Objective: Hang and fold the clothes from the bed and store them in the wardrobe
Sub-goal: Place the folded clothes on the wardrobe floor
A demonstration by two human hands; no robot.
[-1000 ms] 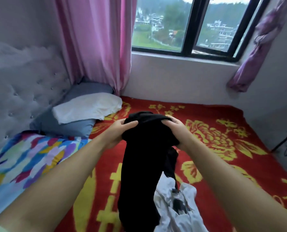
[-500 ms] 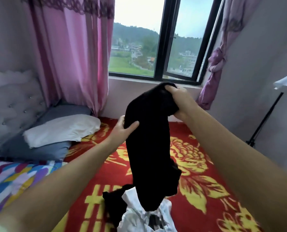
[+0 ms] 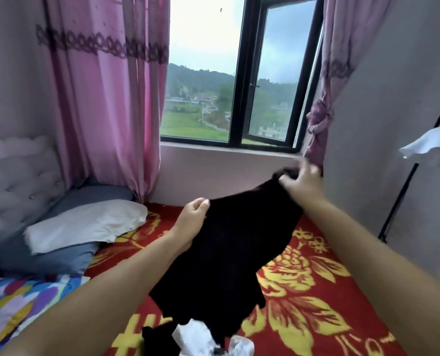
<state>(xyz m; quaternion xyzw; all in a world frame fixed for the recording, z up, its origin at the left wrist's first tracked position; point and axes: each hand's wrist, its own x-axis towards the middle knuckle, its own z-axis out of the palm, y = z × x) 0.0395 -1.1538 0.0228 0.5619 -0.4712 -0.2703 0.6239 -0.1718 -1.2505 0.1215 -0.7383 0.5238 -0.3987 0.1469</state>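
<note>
A black garment (image 3: pixel 229 255) hangs spread in the air above the bed. My left hand (image 3: pixel 192 219) grips its left upper edge, fingers curled round the cloth. My right hand (image 3: pixel 302 183), blurred by motion, holds the right upper corner higher up, near the window sill. Under the garment's lower hem a white piece of clothing (image 3: pixel 195 337) lies crumpled on the red and yellow flowered blanket (image 3: pixel 316 291), with another dark piece (image 3: pixel 157 340) beside it.
A white pillow (image 3: pixel 85 224) lies on grey pillows (image 3: pixel 47 258) against the padded headboard (image 3: pixel 16 186) at left. A many-coloured cover (image 3: pixel 11 307) lies at the lower left. A black stand (image 3: pixel 403 191) carrying something white (image 3: pixel 434 147) is by the right wall.
The garment was bunched in front of me; my right hand lifted it and moved right, spreading it wide. My view has tilted up toward the window.
</note>
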